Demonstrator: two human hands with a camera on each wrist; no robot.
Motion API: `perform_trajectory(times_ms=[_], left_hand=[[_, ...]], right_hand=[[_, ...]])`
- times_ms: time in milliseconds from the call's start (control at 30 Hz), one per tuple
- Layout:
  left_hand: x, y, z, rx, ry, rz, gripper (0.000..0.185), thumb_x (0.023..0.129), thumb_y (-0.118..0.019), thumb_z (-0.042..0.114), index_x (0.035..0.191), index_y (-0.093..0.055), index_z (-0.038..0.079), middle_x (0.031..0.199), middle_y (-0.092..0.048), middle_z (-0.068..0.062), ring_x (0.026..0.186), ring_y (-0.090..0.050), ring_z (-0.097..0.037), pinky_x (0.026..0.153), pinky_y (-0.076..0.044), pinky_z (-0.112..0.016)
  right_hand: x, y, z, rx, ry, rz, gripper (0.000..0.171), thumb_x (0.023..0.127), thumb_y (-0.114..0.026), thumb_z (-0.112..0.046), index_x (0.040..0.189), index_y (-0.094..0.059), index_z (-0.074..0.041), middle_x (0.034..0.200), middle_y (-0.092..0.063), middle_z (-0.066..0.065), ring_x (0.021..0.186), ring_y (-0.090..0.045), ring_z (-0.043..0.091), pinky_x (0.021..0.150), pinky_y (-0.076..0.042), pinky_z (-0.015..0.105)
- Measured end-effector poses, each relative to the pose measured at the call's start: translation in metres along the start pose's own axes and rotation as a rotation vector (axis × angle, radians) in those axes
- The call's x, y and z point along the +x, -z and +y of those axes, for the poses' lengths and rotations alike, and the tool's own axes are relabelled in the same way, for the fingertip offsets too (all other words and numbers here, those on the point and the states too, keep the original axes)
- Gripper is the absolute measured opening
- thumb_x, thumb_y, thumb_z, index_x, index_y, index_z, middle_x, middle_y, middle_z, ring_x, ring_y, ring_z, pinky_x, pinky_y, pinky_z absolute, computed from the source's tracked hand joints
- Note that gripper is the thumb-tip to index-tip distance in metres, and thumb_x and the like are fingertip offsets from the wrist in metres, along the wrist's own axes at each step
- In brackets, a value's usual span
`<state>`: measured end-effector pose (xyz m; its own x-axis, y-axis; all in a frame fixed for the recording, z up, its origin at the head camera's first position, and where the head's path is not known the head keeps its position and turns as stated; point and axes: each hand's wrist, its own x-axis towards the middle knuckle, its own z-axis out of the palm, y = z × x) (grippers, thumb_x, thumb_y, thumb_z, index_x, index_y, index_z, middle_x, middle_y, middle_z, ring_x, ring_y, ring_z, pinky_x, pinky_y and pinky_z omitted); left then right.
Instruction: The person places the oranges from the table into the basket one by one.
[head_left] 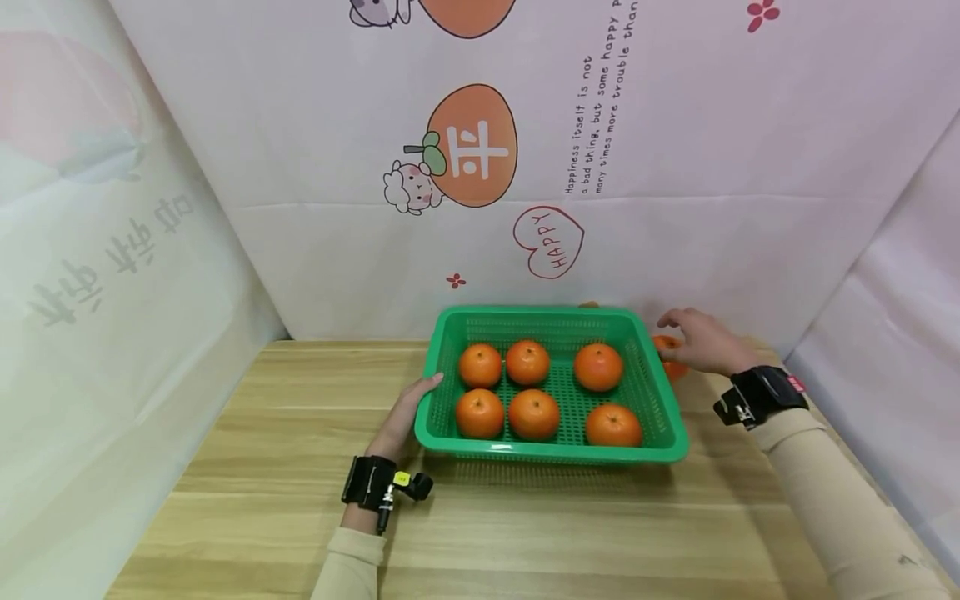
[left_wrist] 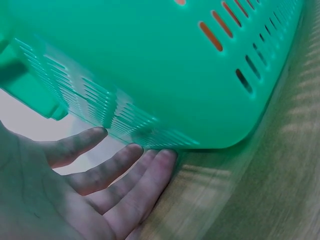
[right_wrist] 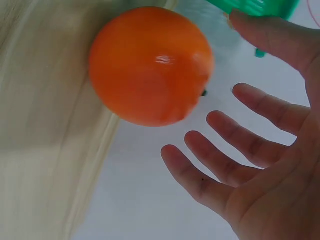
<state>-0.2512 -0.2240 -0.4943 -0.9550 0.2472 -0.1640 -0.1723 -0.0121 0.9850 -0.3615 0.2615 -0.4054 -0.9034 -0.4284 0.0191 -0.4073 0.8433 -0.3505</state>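
A green plastic basket (head_left: 551, 452) sits on the wooden table with several oranges (head_left: 534, 415) inside. At its left side is my left hand (head_left: 403, 417). In the left wrist view, the extended fingertips (left_wrist: 162, 161) touch the basket's slotted wall low down, near the tabletop. Just beyond the right side of the basket, another orange (right_wrist: 150, 67) rests on the table near its far edge. My right hand (head_left: 701, 340) is beside that orange, partly covering it in the head view. From the right wrist, its fingers (right_wrist: 240, 137) look spread and apart from the fruit.
Wood-grain tabletop (head_left: 315, 433) extends left and in front of the basket. A white printed sheet (head_left: 337, 250) rises behind the table, with more sheeting at both sides. A small orange-brown thing (head_left: 588, 305) peeks over the basket's back rim, mostly hidden.
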Motion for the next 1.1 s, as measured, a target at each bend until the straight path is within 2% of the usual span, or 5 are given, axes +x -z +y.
perform_trajectory(times_ms=[233,467,767,933,1100], left_hand=[[0.000,-0.002,0.000,0.018,-0.006,-0.006,0.075,0.104,-0.045,0.063,0.166,-0.031,0.022,0.166,-0.045,-0.009,0.150,-0.048,-0.029,0.122,-0.043,-0.050],[0.000,-0.004,-0.002,0.007,0.001,0.000,0.072,0.104,-0.046,0.063,0.164,-0.035,0.024,0.162,-0.049,-0.008,0.145,-0.054,-0.026,0.118,-0.048,-0.048],[-0.001,-0.006,-0.003,-0.001,0.002,0.010,0.072,0.105,-0.045,0.062,0.164,-0.034,0.023,0.160,-0.052,-0.008,0.141,-0.056,-0.024,0.115,-0.051,-0.046],[0.000,-0.003,-0.002,-0.003,0.002,-0.009,0.073,0.105,-0.044,0.062,0.165,-0.032,0.023,0.163,-0.049,-0.008,0.143,-0.054,-0.024,0.117,-0.049,-0.046],[0.002,0.000,-0.001,0.023,-0.008,0.008,0.073,0.105,-0.044,0.062,0.165,-0.033,0.023,0.163,-0.049,-0.008,0.144,-0.053,-0.026,0.119,-0.046,-0.048]], right_hand=[[0.003,-0.009,0.009,0.007,-0.008,-0.012,0.051,0.095,-0.072,-0.012,0.136,-0.054,0.013,0.135,-0.054,0.042,0.122,-0.053,0.057,0.096,-0.050,0.066],[0.005,-0.021,0.018,0.032,-0.007,-0.013,0.043,0.093,-0.069,-0.008,0.130,-0.059,0.013,0.129,-0.058,0.041,0.119,-0.056,0.057,0.095,-0.052,0.066],[0.013,-0.031,0.026,0.066,0.048,-0.008,0.043,0.089,-0.069,-0.005,0.128,-0.061,0.012,0.116,-0.067,0.031,0.097,-0.066,0.038,0.081,-0.057,0.050],[0.016,-0.034,0.025,0.076,0.025,-0.012,0.047,0.092,-0.072,-0.013,0.130,-0.060,0.011,0.117,-0.068,0.029,0.099,-0.066,0.037,0.082,-0.057,0.051],[0.022,-0.043,0.024,0.067,-0.020,-0.033,0.045,0.099,-0.067,-0.023,0.131,-0.058,0.009,0.116,-0.068,0.026,0.100,-0.064,0.037,0.084,-0.054,0.053]])
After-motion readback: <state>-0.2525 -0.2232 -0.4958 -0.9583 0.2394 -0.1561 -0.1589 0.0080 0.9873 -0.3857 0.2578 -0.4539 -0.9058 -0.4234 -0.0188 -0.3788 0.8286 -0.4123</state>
